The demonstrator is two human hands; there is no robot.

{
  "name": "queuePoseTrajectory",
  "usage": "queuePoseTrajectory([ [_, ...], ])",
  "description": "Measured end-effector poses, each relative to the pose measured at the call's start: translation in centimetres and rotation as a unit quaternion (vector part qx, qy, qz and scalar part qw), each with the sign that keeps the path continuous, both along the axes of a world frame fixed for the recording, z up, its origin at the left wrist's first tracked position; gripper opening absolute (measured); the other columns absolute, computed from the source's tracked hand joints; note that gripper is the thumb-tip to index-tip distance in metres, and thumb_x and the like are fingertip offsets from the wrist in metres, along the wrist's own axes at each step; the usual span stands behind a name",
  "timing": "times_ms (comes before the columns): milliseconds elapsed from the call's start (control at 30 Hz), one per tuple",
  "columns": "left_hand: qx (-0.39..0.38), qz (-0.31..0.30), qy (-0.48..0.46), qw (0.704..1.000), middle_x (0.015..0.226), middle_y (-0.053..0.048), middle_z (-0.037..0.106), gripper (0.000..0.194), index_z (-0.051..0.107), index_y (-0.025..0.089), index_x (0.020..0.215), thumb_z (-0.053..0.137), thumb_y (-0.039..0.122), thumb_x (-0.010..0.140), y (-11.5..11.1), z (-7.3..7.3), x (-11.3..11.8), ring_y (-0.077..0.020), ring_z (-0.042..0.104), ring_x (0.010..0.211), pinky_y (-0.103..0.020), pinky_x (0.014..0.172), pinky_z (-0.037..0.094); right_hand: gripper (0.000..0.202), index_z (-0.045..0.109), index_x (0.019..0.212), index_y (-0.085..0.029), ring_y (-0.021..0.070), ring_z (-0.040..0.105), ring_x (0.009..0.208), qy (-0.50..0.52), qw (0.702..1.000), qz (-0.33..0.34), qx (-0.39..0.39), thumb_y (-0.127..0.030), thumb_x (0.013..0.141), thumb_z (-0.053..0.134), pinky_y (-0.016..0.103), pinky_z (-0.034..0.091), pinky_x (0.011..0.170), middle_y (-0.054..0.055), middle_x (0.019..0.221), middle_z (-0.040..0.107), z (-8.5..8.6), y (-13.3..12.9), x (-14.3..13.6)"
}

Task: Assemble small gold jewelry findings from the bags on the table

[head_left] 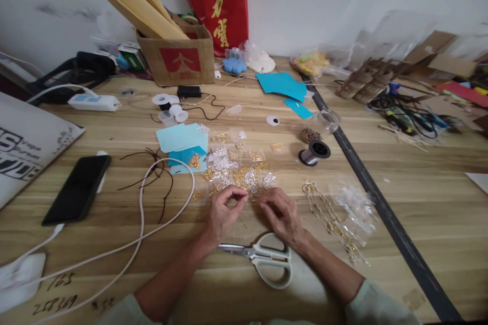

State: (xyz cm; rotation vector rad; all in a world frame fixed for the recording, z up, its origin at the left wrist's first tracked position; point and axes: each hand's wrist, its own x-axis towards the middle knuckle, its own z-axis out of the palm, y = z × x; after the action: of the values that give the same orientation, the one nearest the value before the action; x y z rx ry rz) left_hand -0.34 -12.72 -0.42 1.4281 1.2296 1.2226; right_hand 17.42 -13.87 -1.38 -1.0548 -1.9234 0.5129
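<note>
My left hand (223,212) rests on the wooden table (419,183), thumb and forefinger pinched together on a tiny gold finding; the piece is too small to make out. My right hand (282,213) lies beside it, fingers curled down on the table next to a clear bag. Just beyond both hands spreads a pile of small gold and silver jewellery findings (236,170) in little clear bags. White-handled scissors (263,258) lie shut on the table under my wrists. A gold chain (331,221) runs along the table to the right of my right hand.
A black phone (78,188) lies at the left with a white cable (145,223) looping past it. A wire spool (314,152), a small jar (328,119), blue paper (282,84) and a cardboard box (179,56) stand farther back. Tools and cardboard clutter the right table (412,117).
</note>
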Motion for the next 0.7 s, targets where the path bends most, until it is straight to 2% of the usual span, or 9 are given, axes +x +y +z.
queuePoseTrajectory([
  [167, -0.016, -0.005, -0.003, 1.0, 0.071, -0.003, 0.072, 0.005, 0.069, 0.016, 0.072, 0.064, 0.016, 0.072, 0.07, -0.06, 0.07, -0.0145, 0.067, 0.069, -0.022, 0.066, 0.053, 0.009, 0.061, 0.089, -0.02, 0.0198, 0.058, 0.078, 0.006, 1.0, -0.007, 0.012, -0.018, 0.09, 0.053, 0.039, 0.048, 0.079, 0.004, 0.077, 0.063, -0.11, -0.04, 0.07],
  [700, -0.028, -0.05, 0.019, 0.998, 0.072, -0.003, 0.072, 0.006, 0.07, 0.016, 0.074, 0.065, 0.017, 0.072, 0.13, -0.27, -0.07, -0.0142, 0.067, 0.067, -0.021, 0.064, 0.053, 0.008, 0.059, 0.089, -0.02, 0.0192, 0.056, 0.075, 0.015, 0.999, -0.003, 0.034, -0.015, 0.089, 0.053, 0.04, 0.048, 0.08, 0.004, 0.076, 0.063, 0.21, 0.1, -0.06],
])
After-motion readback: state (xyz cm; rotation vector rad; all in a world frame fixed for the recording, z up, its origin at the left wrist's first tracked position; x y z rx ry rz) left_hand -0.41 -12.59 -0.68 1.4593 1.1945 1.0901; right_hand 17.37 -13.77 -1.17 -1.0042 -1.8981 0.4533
